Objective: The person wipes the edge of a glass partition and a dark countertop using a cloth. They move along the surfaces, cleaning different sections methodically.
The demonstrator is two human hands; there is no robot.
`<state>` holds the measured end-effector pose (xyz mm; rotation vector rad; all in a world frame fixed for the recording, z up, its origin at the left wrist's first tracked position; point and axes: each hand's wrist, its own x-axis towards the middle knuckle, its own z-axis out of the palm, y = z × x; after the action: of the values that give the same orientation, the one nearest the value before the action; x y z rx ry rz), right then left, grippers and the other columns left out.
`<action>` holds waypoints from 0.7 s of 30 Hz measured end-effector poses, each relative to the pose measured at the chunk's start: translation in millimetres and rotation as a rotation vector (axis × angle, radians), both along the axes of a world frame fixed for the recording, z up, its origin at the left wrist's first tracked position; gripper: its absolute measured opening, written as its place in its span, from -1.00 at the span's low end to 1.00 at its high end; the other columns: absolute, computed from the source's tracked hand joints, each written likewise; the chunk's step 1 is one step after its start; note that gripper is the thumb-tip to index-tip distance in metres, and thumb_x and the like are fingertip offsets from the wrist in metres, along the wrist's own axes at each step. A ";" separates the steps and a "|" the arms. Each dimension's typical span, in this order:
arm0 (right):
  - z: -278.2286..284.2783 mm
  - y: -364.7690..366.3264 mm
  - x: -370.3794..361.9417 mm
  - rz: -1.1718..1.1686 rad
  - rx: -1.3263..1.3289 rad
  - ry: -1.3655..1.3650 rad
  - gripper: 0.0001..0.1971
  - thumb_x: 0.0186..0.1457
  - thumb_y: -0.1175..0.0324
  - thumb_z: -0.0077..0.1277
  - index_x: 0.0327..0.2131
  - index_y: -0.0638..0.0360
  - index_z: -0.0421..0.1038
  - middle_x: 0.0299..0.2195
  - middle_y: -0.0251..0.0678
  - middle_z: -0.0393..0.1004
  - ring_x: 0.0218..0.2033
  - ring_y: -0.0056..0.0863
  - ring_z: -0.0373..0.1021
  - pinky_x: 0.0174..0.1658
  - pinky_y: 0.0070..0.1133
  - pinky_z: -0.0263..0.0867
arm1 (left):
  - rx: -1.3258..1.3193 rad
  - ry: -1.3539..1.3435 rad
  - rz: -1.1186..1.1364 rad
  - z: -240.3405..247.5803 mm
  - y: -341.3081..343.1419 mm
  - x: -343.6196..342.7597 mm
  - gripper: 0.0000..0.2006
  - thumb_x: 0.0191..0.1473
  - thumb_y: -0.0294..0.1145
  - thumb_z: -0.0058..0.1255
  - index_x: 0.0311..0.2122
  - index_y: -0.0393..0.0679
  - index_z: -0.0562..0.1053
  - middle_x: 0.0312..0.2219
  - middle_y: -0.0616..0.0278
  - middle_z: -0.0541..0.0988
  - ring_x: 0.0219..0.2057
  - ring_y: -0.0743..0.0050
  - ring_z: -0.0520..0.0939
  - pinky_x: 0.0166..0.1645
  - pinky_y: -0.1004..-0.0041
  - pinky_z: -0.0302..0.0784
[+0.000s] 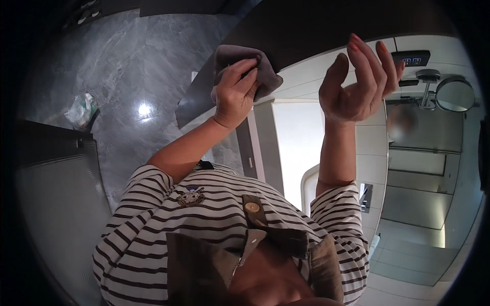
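Brown collar (199, 270) and striped shirt (219, 219) nearest. Left hand (233, 97) gripping bunched grey cloth (232, 55) beside dark panel (332, 23); contact with panel can't be told. Right hand (356, 94) empty, fingers loosely curled, well apart from left. Probably better: cloth folded into flat pad, loose corner tucked, palm spread behind. Bright white surface (298, 148) between forearms. Beyond right fingers, socket panel (421, 57) and round mirror (455, 95) could obstruct reach. Far left, plastic bag (81, 109) on grey floor (163, 56).
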<state>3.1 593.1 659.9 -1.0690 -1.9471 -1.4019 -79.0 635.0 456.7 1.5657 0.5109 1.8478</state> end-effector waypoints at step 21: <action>-50.8 32.6 24.6 -0.020 -0.254 -0.093 -0.19 0.16 -0.31 -0.61 0.19 0.17 0.10 0.20 -0.01 0.15 0.32 -0.19 -0.12 0.29 -0.23 -0.81 | 0.095 0.149 0.074 40.3 8.3 -2.8 -0.70 -0.14 -0.32 0.19 -0.22 -0.11 0.50 0.01 0.20 0.42 -0.08 0.28 0.41 -0.02 0.27 0.27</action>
<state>27.8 625.7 609.2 -1.1555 -2.2328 -1.2584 -81.8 643.3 497.0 1.7788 0.5622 1.8431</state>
